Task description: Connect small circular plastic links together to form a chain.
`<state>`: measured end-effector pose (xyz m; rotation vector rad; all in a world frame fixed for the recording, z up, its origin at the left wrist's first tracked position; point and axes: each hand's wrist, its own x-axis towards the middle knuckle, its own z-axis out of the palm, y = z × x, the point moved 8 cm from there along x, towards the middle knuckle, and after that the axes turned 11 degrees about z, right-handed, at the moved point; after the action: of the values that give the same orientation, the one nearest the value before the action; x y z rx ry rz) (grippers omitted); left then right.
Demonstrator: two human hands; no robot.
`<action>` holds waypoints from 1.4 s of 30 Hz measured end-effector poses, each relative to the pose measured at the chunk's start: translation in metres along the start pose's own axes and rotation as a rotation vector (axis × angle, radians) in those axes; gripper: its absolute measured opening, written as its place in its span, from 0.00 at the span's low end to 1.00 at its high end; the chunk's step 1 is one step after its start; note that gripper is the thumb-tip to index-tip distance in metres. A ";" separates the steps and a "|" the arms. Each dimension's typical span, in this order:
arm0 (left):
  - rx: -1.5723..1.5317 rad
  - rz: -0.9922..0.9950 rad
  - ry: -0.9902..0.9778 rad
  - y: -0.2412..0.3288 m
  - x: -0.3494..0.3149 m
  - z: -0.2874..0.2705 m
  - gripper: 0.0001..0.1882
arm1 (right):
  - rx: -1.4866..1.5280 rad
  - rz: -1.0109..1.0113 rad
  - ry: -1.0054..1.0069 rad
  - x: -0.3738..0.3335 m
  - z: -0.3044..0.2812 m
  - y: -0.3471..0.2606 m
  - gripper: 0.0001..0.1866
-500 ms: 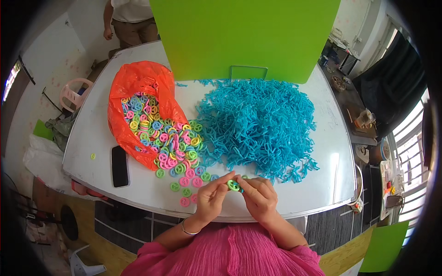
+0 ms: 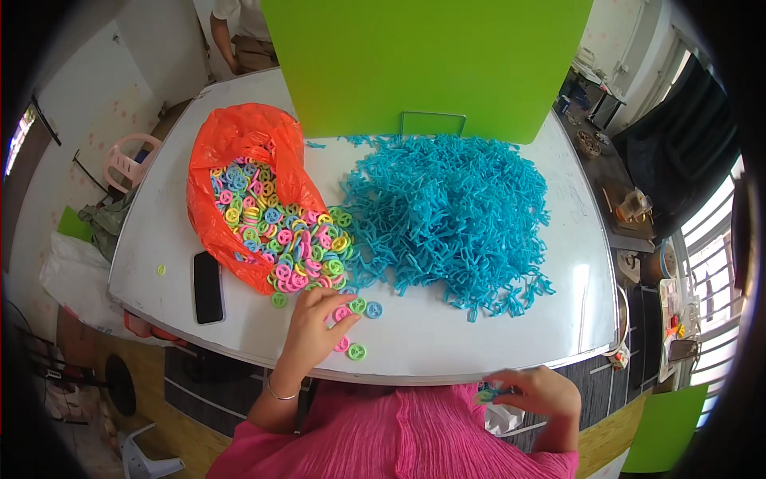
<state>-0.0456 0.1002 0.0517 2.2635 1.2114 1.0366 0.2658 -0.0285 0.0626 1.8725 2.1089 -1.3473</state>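
Note:
My left hand (image 2: 313,326) hovers over loose plastic wheels by the table's front edge, its thumb and fingers apart. A pink wheel (image 2: 341,313) shows between them; a green wheel (image 2: 357,351) lies just to the right of the wrist. Off the front edge, at the right, my right hand (image 2: 544,391) pinches a small green wheel (image 2: 484,395) with a teal piece fitted to it; motion blurs the details. Several coloured wheels (image 2: 299,247) spill out of a red plastic bag (image 2: 203,211). Right of them is a large heap of teal plastic pieces (image 2: 455,215).
A black phone (image 2: 208,289) lies on the white table (image 2: 152,239), left of the wheels. A tall green panel (image 2: 423,64) with a wire stand (image 2: 432,114) rises behind the heap. Below my right hand shows a white bag (image 2: 503,419). Another person (image 2: 243,36) is at the far left.
My hands have parted. The right carried the green wheel and teal piece right, past the table edge; the left moved left over the loose wheels and opened. A green wheel now lies near the front edge.

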 end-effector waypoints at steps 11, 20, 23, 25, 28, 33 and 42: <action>0.183 0.089 -0.062 0.006 0.005 0.035 0.20 | 0.087 -0.313 0.306 0.033 -0.019 -0.054 0.18; -0.269 -0.230 0.074 -0.012 0.004 0.039 0.15 | -0.759 -0.614 0.807 0.147 -0.014 -0.129 0.17; -0.417 -0.258 0.134 -0.014 0.005 0.036 0.12 | -0.540 -0.668 0.767 0.149 -0.020 -0.128 0.15; -0.592 -0.304 0.172 -0.020 0.001 0.041 0.11 | -0.294 -0.670 0.771 0.142 -0.032 -0.125 0.14; -0.818 -0.368 0.207 -0.020 0.000 0.049 0.10 | 0.009 -0.556 0.767 0.142 -0.059 -0.115 0.07; -0.968 -0.416 0.275 -0.017 0.005 0.059 0.09 | 0.681 -0.352 0.468 0.157 -0.080 -0.088 0.06; -1.202 -0.478 0.273 -0.003 0.012 0.079 0.11 | 1.250 -0.174 -0.015 0.148 -0.033 -0.090 0.12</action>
<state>0.0163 0.1128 0.0029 0.8929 0.7718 1.3586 0.1670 0.1174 0.0566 1.8139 1.4390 -3.1478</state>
